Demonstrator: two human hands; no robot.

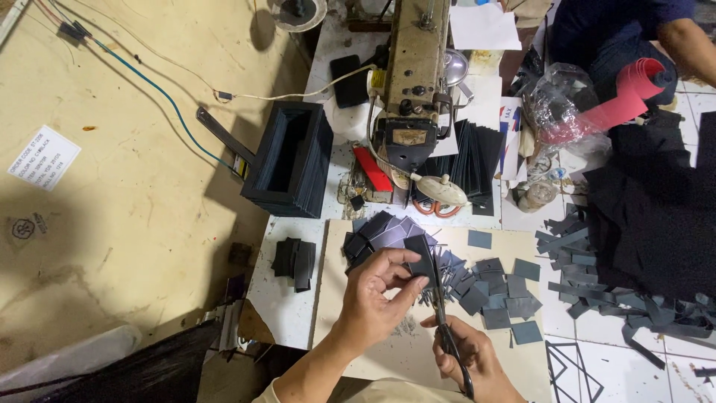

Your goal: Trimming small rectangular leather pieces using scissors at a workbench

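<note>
Roughly mid-batch, judging by the piles. Left hand (380, 295) pinching a dark grey piece (420, 257) by its edge, grip closed on it, held just above the pale board (335, 298) on the counter (287, 313). Right hand (473, 358) wrapped around the scissors (441, 310), grip closed on the handles, blades pointing up into the lower edge of that same piece. Blades open or shut, can't tell from here.

Done so far, by the look of it: a good scatter of small dark squares (503, 295) lying just right of the hands, plus thin offcut slivers (447, 280) right beside the blades. Left to do, probably: a fanned stack of uncut pieces (377, 235) sitting just behind the left hand, and a smaller dark stack (294, 261) further left, off the board.

Elsewhere: sewing machine (414, 82) at the back of the counter, black open box (287, 157) to its left, long dark strips (589, 276) heaped at the right. Another person's arm (690, 45) up in the top right corner, well apart from all this.
</note>
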